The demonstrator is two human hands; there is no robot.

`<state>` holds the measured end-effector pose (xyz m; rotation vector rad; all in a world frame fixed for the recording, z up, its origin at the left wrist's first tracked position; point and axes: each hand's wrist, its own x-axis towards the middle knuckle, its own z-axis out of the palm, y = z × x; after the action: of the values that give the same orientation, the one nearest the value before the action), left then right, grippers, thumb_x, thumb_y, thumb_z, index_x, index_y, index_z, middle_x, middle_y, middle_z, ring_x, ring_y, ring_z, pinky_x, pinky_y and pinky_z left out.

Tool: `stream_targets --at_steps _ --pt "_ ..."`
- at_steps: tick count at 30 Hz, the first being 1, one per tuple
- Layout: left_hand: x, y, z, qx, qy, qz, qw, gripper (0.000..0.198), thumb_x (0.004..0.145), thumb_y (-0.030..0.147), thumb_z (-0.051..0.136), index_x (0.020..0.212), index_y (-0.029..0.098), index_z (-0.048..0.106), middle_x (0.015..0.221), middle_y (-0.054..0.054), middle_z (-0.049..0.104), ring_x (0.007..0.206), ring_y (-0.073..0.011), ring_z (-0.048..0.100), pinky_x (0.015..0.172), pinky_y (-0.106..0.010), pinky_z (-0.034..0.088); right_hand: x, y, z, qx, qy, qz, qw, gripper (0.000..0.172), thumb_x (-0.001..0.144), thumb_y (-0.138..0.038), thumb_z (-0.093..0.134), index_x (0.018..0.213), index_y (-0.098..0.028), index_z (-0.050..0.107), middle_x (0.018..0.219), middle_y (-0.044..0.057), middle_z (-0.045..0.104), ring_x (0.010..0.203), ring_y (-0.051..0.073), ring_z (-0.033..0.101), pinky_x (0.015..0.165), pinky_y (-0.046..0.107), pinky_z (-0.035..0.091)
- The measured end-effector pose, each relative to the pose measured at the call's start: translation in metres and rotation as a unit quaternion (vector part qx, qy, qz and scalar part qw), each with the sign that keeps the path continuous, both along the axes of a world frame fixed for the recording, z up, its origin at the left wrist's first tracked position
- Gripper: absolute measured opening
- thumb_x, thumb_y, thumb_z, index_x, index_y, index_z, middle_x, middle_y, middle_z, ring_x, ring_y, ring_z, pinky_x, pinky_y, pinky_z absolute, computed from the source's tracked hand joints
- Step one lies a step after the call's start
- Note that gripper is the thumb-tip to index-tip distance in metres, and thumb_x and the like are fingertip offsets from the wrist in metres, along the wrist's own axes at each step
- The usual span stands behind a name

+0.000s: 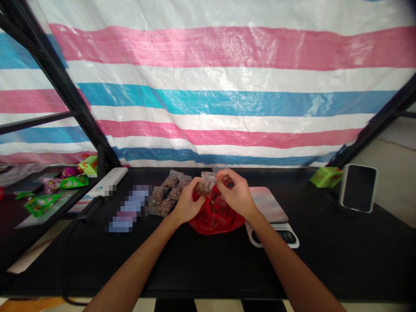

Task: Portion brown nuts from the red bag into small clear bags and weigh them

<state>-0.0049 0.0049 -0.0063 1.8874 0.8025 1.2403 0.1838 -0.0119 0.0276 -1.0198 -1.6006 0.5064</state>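
My left hand (188, 206) and my right hand (235, 193) hold a small clear zip bag (205, 184) of brown pieces, perhaps nuts, between them. My right fingertips pinch its upper edge. Under my hands lies an open red plastic bag (216, 216), with more brown contents showing inside. To the left of my left hand, several small filled zip bags (164, 195) lie in a loose group on the black table (201, 268).
A pink pad (268, 203) and a white flat device (274, 237) lie right of the red bag. Farther right stand a green box (326, 177) and a dark tablet-like panel in a white frame (358, 188). A white power strip (110, 182), a pixelated patch (130, 208) and a black cable (81, 221) lie left. Colourful packets (42, 203) sit on a lower shelf. A striped tarpaulin (208, 104) hangs behind.
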Motion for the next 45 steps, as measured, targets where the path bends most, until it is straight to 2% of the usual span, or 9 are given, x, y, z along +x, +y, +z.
stream_targets --at_steps 3,7,11,17,23,31,35,41,45 --pt "0.002 0.002 -0.001 -0.048 -0.058 -0.021 0.997 0.027 0.093 0.028 0.062 0.119 0.019 0.062 0.112 -0.006 0.069 0.105 -0.0222 0.065 0.096 -0.033 0.049 -0.004 -0.001 -0.001 -0.014 -0.001 0.036 0.999 0.014 0.091 -0.023 0.061 0.105 -0.023 0.063 0.085 0.0 0.066 0.076 0.018 0.064 0.076 0.032 0.051" --pt "0.006 0.008 -0.005 -0.107 -0.114 0.001 0.988 0.025 0.096 0.039 0.061 0.109 0.019 0.066 0.103 -0.005 0.072 0.097 -0.0203 0.066 0.09 -0.031 0.051 -0.005 0.0 -0.006 -0.029 0.008 0.071 0.997 0.03 0.09 -0.022 0.061 0.12 -0.025 0.057 0.087 -0.001 0.064 0.079 0.018 0.064 0.08 0.033 0.051" --pt "0.007 0.01 -0.005 -0.103 -0.117 0.021 0.988 0.025 0.093 0.04 0.066 0.106 0.019 0.068 0.099 -0.004 0.073 0.094 -0.0192 0.067 0.088 -0.03 0.051 -0.005 0.003 -0.01 -0.035 0.031 0.075 0.996 0.036 0.09 -0.024 0.063 0.125 -0.025 0.056 0.091 0.0 0.065 0.081 0.018 0.063 0.08 0.033 0.051" --pt "0.005 0.008 -0.004 -0.081 -0.07 0.014 0.994 0.023 0.095 0.039 0.063 0.106 0.019 0.069 0.1 -0.003 0.072 0.096 -0.0191 0.066 0.09 -0.029 0.05 -0.006 0.005 -0.011 -0.036 0.052 0.063 0.996 0.026 0.091 -0.026 0.064 0.117 -0.024 0.059 0.086 0.0 0.064 0.078 0.017 0.062 0.078 0.032 0.05" --pt "0.013 0.009 -0.004 -0.139 -0.15 -0.04 0.978 0.028 0.091 0.043 0.068 0.106 0.02 0.066 0.104 -0.004 0.073 0.098 -0.0192 0.067 0.094 -0.031 0.05 -0.008 0.011 -0.017 -0.044 0.112 0.047 0.992 0.026 0.091 -0.034 0.065 0.113 -0.024 0.057 0.086 0.0 0.063 0.078 0.017 0.063 0.074 0.03 0.051" --pt "0.013 0.007 -0.002 -0.156 -0.148 0.024 0.976 0.032 0.091 0.051 0.065 0.089 0.019 0.065 0.082 0.0 0.068 0.076 -0.0156 0.062 0.072 -0.026 0.05 -0.007 0.009 -0.019 -0.066 0.063 0.078 0.993 0.035 0.093 -0.033 0.062 0.126 -0.025 0.054 0.092 0.002 0.066 0.086 0.019 0.067 0.082 0.033 0.054" --pt "0.012 0.006 -0.002 -0.158 -0.148 0.033 0.976 0.034 0.09 0.051 0.065 0.081 0.019 0.063 0.072 0.003 0.062 0.067 -0.0131 0.056 0.064 -0.023 0.046 -0.009 0.007 -0.02 -0.063 0.053 0.071 0.994 0.029 0.093 -0.031 0.06 0.121 -0.025 0.054 0.089 0.001 0.065 0.085 0.019 0.066 0.081 0.033 0.054" --pt "0.013 0.006 -0.004 -0.142 -0.145 0.011 0.979 0.028 0.092 0.046 0.064 0.09 0.019 0.067 0.082 0.001 0.069 0.079 -0.0154 0.063 0.077 -0.026 0.05 -0.011 0.008 -0.021 -0.035 0.067 0.048 0.996 0.021 0.092 -0.028 0.06 0.112 -0.024 0.052 0.089 0.001 0.061 0.083 0.018 0.064 0.081 0.032 0.053" --pt "0.014 0.006 -0.004 -0.137 -0.146 0.003 0.98 0.026 0.093 0.044 0.065 0.094 0.019 0.068 0.087 -0.001 0.071 0.086 -0.0173 0.066 0.082 -0.028 0.052 -0.01 0.007 -0.02 -0.043 0.054 0.063 0.996 0.034 0.092 -0.026 0.06 0.125 -0.025 0.051 0.091 0.001 0.063 0.084 0.018 0.065 0.082 0.032 0.053"
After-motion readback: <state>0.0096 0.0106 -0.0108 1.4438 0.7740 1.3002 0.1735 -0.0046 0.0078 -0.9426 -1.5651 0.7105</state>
